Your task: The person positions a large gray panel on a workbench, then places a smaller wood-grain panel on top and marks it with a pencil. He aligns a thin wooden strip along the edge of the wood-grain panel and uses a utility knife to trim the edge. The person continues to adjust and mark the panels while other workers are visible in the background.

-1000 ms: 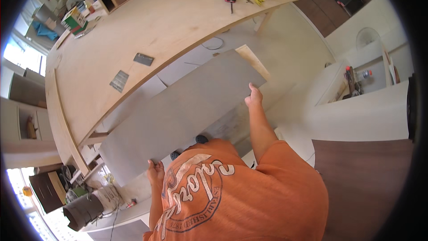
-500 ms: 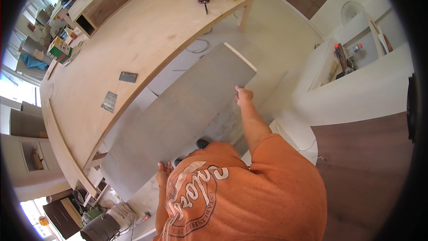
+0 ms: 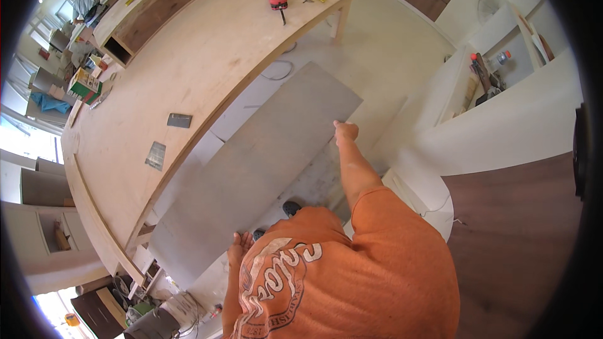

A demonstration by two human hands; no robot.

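A long grey panel (image 3: pixel 257 154) slants across the middle of the view, in front of my body and alongside the wooden table. My right hand (image 3: pixel 345 132) is closed on its near edge toward the far right end. Lower down, my left hand (image 3: pixel 239 245) is at the same edge nearer the other end, with bent fingers showing against the panel and the thumb hard to make out. The panel covers part of the floor and the space below the table. My dark shoes (image 3: pixel 291 208) show just beyond my shirt.
The large wooden table (image 3: pixel 207 69) carries a red drill (image 3: pixel 276 0), two small dark plates (image 3: pixel 179 120) and a green-white box (image 3: pixel 85 85). A white wall unit (image 3: pixel 502 103) with tools stands right. Clutter (image 3: pixel 157 317) lies at lower left. Another person (image 3: pixel 88 0) is far left.
The panel has tilted a little, and the pale edge at its far end no longer shows. Both hands remain at its near edge. The whole view has shifted slightly.
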